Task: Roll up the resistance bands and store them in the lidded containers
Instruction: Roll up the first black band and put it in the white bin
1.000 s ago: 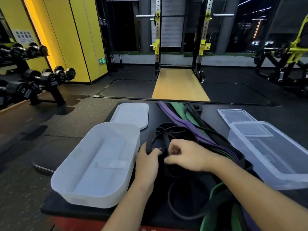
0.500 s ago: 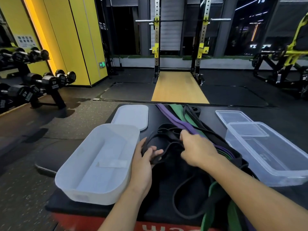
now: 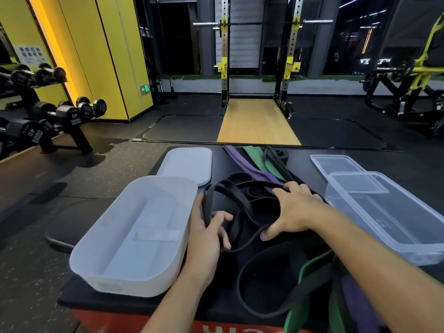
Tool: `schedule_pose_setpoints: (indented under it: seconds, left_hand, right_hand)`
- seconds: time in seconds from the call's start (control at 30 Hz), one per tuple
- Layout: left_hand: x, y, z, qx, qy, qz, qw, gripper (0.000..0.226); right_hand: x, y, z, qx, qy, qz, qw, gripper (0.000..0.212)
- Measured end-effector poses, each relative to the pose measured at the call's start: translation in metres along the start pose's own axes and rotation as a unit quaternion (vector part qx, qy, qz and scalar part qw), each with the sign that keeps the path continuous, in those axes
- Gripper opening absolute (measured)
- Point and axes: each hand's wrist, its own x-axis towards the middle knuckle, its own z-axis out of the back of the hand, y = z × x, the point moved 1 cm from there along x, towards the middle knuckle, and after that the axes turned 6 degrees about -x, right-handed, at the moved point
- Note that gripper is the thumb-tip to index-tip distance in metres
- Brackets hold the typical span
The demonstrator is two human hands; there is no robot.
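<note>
1. Firstly, a white tub point(image 3: 115, 282) is recorded lidless on the black platform point(image 3: 149, 301), at its near left corner.
2. Just right of the tub, the left hand point(image 3: 204, 236) is seen curled round strands of the black band point(image 3: 240, 200), gripping them.
3. Further right of the tub, the right hand point(image 3: 295, 210) is laid with fingers spread over the same half-coiled band, thumb splayed against a thin strand.
4. Well right of the tub, a clear container point(image 3: 389, 236) is noted, uncovered.
5. Beyond the tub, a white lid point(image 3: 186, 165) is found touching its far rim.
6. To the right of that lid, a purple band point(image 3: 242, 164), a green band point(image 3: 257, 157) and a clear lid point(image 3: 336, 164) are logged.
</note>
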Motion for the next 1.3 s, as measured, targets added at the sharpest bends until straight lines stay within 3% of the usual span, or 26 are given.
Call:
schedule_pose_setpoints:
  seconds: [0.17,0.33,0.47,0.63,0.77,0.93,1.03,1.17,1.3]
  left_hand:
    - [-0.002,-0.001,-0.001,0.047,0.012,-0.008,0.999,0.064]
    - [-0.001,-0.003,-0.003,0.090,0.027,0.004,0.996,0.069]
    - [0.002,-0.004,-0.005,0.111,0.026,0.015,0.993,0.071]
    - [0.010,-0.005,-0.005,0.101,0.019,0.034,0.994,0.063]
    - [0.015,-0.008,-0.003,0.066,0.000,0.060,0.996,0.060]
    - [0.018,-0.004,0.001,0.074,-0.004,0.071,0.995,0.083]
    - [0.016,-0.004,0.000,0.078,0.006,0.062,0.995,0.076]
    - [0.013,-0.007,-0.002,0.083,0.007,0.047,0.995,0.064]
    - [0.011,-0.007,-0.002,0.090,-0.002,0.037,0.995,0.056]
  right_hand:
    - [0.005,0.004,-0.011,-0.013,0.055,0.071,0.996,0.113]
    - [0.015,0.005,-0.009,-0.064,0.035,0.037,0.997,0.118]
    - [0.021,0.005,0.006,-0.104,0.081,0.033,0.991,0.089]
    - [0.031,0.012,0.007,-0.079,0.079,0.041,0.993,0.082]
    - [0.029,0.011,0.002,-0.047,0.038,0.026,0.998,0.070]
    - [0.029,0.011,0.007,-0.053,0.027,0.011,0.998,0.057]
    - [0.028,0.012,0.011,-0.080,0.031,-0.024,0.996,0.039]
    - [0.031,0.019,0.015,-0.077,-0.053,-0.026,0.995,0.014]
    - [0.033,0.019,0.019,-0.061,-0.023,-0.006,0.998,0.027]
